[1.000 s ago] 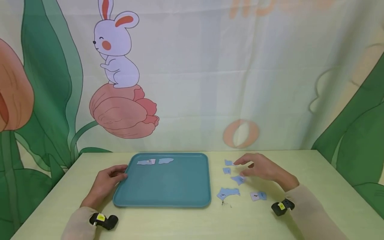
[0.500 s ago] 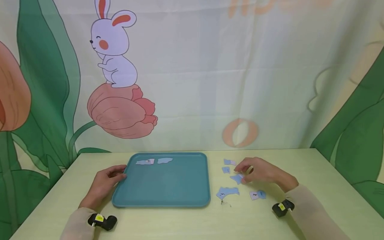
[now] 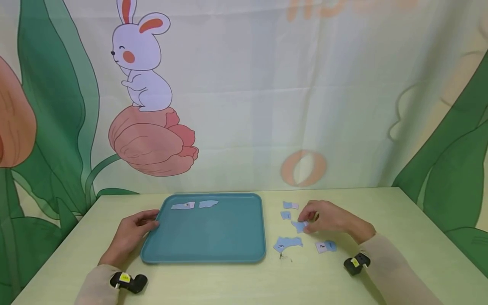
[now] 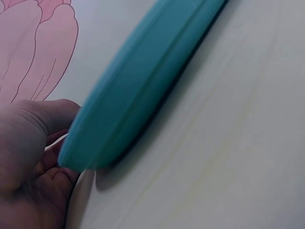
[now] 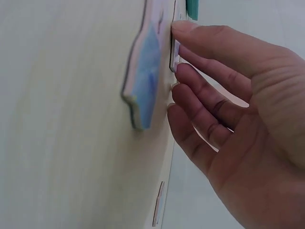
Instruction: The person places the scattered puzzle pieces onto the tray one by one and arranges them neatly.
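Note:
My left hand point(image 3: 131, 233) holds the left rim of a teal tray point(image 3: 206, 237). In the left wrist view the tray's edge point(image 4: 128, 90) lies between the thumb and curled fingers. Over at the right, my right hand point(image 3: 329, 218) pinches a blue puzzle piece point(image 3: 298, 226), still low at the table. Its thumb and fingertips meet that piece's thin edge point(image 5: 174, 52) in the right wrist view. Near the hand lie a blue-and-white piece point(image 3: 290, 205), a small blue piece point(image 3: 286, 215), a larger blue piece point(image 3: 289, 243) and a white-and-blue piece point(image 3: 325, 246).
Two narrow pieces lie at the tray's back left: one with a white end point(image 3: 183, 206) and a pale blue one point(image 3: 208, 204). A printed cloth point(image 3: 236, 106) hangs behind the table point(image 3: 213, 284). Each wrist carries a small black camera point(image 3: 128, 281).
My right hand has drawn back from the upper piece and lowered onto the blue puzzle piece, closing thumb and fingers on it. The left hand stays at the tray. The head view shifts slightly.

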Action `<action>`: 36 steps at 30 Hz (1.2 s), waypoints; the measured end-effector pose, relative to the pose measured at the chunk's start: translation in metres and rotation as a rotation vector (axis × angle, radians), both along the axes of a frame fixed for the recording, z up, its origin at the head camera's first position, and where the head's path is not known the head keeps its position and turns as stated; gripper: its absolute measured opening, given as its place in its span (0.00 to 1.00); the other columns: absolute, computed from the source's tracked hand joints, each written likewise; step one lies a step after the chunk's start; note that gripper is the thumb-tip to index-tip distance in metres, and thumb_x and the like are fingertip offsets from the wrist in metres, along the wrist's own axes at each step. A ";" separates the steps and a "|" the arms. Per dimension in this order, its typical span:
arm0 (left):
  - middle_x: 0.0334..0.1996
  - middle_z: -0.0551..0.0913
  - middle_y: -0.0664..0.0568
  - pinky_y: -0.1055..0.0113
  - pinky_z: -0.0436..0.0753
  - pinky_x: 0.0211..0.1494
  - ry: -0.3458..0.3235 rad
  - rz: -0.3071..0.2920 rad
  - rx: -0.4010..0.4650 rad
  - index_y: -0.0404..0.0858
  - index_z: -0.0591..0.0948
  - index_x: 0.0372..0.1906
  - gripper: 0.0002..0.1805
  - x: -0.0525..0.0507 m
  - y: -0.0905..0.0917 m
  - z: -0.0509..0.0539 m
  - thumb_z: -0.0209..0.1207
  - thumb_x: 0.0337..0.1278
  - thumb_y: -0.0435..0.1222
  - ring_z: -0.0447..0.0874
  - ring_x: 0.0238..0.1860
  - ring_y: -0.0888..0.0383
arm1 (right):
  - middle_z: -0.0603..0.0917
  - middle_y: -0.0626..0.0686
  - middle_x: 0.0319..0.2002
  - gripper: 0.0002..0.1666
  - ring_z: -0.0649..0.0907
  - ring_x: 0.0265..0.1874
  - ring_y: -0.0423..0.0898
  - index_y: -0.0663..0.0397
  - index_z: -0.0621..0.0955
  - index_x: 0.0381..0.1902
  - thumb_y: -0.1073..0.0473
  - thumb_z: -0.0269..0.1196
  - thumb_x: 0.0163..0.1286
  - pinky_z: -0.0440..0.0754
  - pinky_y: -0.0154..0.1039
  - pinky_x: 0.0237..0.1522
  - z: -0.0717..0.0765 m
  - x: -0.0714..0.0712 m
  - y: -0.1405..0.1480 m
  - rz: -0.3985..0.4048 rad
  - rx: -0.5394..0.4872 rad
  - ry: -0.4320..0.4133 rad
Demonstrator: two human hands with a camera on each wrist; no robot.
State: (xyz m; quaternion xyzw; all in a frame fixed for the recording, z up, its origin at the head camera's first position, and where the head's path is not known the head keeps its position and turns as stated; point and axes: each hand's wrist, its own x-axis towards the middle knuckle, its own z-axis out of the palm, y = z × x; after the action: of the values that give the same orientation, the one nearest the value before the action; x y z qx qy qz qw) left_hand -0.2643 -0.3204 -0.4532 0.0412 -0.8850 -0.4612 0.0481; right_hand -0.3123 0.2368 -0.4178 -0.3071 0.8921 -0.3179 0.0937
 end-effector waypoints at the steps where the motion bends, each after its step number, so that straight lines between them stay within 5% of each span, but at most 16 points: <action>1: 0.66 0.79 0.30 0.51 0.84 0.63 0.000 -0.001 0.000 0.27 0.75 0.72 0.26 0.000 0.000 0.000 0.62 0.76 0.33 0.80 0.61 0.39 | 0.84 0.49 0.43 0.11 0.81 0.44 0.49 0.54 0.89 0.43 0.62 0.78 0.64 0.84 0.43 0.50 0.000 0.000 0.000 -0.001 -0.001 0.000; 26: 0.66 0.78 0.30 0.45 0.81 0.66 0.004 0.001 -0.010 0.27 0.74 0.73 0.26 0.000 0.000 0.000 0.61 0.76 0.33 0.79 0.62 0.37 | 0.84 0.47 0.38 0.13 0.81 0.40 0.45 0.56 0.84 0.40 0.59 0.77 0.63 0.82 0.38 0.44 0.001 0.000 -0.003 -0.046 0.011 0.013; 36: 0.67 0.77 0.30 0.43 0.79 0.68 -0.027 0.019 -0.003 0.28 0.73 0.74 0.27 -0.002 0.000 -0.003 0.61 0.77 0.34 0.78 0.64 0.37 | 0.85 0.51 0.42 0.17 0.82 0.42 0.49 0.62 0.85 0.48 0.62 0.75 0.64 0.85 0.38 0.47 0.001 0.000 -0.001 -0.036 -0.079 0.047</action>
State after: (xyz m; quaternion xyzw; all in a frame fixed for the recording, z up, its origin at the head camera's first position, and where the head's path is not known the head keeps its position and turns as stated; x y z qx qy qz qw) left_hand -0.2661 -0.3203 -0.4557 0.0558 -0.8858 -0.4590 0.0407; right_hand -0.3120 0.2354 -0.4169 -0.3019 0.8862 -0.3471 0.0548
